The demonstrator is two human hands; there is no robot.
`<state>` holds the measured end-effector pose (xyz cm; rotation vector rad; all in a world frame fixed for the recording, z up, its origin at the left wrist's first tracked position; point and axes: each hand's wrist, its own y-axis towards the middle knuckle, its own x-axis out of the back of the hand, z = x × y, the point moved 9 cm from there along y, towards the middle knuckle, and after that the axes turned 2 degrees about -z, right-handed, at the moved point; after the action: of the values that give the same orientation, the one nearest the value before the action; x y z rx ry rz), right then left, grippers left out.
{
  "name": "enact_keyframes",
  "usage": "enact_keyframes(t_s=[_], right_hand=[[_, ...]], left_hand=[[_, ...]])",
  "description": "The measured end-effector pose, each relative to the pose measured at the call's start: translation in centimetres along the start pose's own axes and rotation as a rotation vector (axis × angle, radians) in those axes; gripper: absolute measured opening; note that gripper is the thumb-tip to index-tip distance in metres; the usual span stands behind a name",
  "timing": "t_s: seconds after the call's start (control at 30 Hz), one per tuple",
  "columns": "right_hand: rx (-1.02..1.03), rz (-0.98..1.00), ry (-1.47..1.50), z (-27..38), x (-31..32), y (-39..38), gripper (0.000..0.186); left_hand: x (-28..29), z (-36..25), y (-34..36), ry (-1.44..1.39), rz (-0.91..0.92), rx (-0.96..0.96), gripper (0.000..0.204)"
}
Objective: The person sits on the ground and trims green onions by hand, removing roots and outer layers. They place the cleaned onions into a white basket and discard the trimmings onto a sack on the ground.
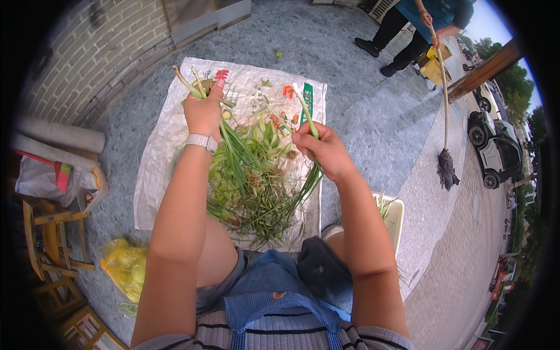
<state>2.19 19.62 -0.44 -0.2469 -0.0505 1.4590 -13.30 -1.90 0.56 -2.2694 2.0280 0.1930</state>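
My left hand (pixel 203 114) is closed round a few scallions (pixel 234 142), their pale stalks pointing up and away and the green leaves trailing down toward the pile. Between the fingers of my right hand (pixel 329 153) is a single scallion (pixel 303 104), white end up, its long leaves bending down to the heap. A white woven sack (pixel 153 195) lies flat on the ground under both hands. On it is spread a pile of green leaves, peelings and roots (pixel 256 201). A light wristband (pixel 202 141) circles my left wrist.
Right of my knee stands a cream crate (pixel 395 224) with greens inside. To my left are a yellow plastic bag (pixel 127 271), a wooden stool (pixel 52 233) and a white box (pixel 96 189). Far right, a person (pixel 408 26) holds a mop (pixel 447 166); parked cars (pixel 496 146) stand beyond.
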Motion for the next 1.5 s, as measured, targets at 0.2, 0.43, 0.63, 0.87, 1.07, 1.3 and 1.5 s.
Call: enact_keyframes(t_s=[0.2, 0.43, 0.63, 0.87, 1.07, 1.3, 1.5], right_hand=[[-0.023, -0.176, 0.080, 0.1, 0.6, -0.1, 0.015], [0.145, -0.217, -0.040, 0.1, -1.8, -0.1, 0.018], [0.188, -0.199, -0.137, -1.1, -3.7, -0.3, 0.018], [0.161, -0.100, -0.311, -1.7, -5.3, -0.7, 0.020], [0.181, -0.200, -0.232, -2.3, -5.0, -0.5, 0.023], [0.146, -0.229, -0.099, -0.5, -1.6, -0.2, 0.017], [0.137, -0.201, -0.133, 0.9, -0.9, -0.3, 0.019]], left_hand=[[-2.4, 2.8, -0.8, -0.134, 0.249, 0.245, 0.022], [-5.6, 2.6, -5.2, -0.386, 0.399, 0.470, 0.018], [-5.3, 3.0, -4.7, -0.431, 0.344, 0.407, 0.016], [-3.6, 3.8, -2.8, -0.513, 0.238, 0.412, 0.015], [-3.9, 4.0, -3.5, -0.531, 0.145, 0.462, 0.019], [-2.1, 1.3, -1.5, -0.214, 0.167, 0.199, 0.034], [-7.4, 0.3, -7.6, -0.028, 0.713, 0.267, 0.030]])
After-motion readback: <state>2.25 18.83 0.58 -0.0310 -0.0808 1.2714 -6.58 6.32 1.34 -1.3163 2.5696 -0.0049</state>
